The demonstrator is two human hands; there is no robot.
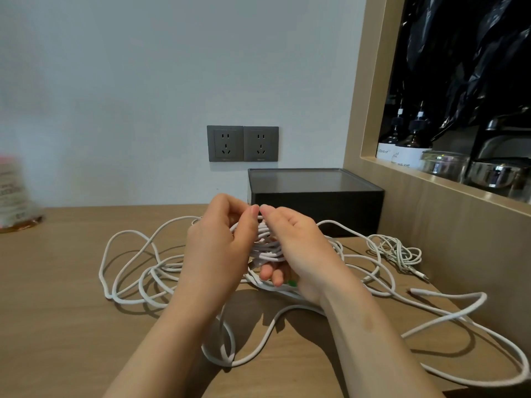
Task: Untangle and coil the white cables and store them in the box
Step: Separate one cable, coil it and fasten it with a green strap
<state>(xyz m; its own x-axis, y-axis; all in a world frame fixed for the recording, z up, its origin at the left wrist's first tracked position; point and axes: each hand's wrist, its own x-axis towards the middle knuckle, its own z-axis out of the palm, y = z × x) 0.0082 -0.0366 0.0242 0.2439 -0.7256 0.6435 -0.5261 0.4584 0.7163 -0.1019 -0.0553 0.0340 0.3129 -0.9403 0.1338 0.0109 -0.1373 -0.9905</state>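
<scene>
Tangled white cables [135, 271] lie in loose loops across the wooden table [57, 326]. Above the tangle, my left hand [218, 248] and my right hand [296, 248] face each other and together hold a tight bundle of cable turns [267, 248] between them. Fingers of both hands curl round the bundle, and their fingertips meet at the top. A thinner white cable [396, 251] with a plug lies bunched at the right. The black box [316, 202] stands with its lid on behind my hands, against the wall.
Two grey wall sockets [242, 143] sit above the box. A wooden panel [431, 225] borders the table on the right, with dark bottles [402, 145] and glass jars [445, 165] in its niche. A blurred container [14, 196] stands at the far left.
</scene>
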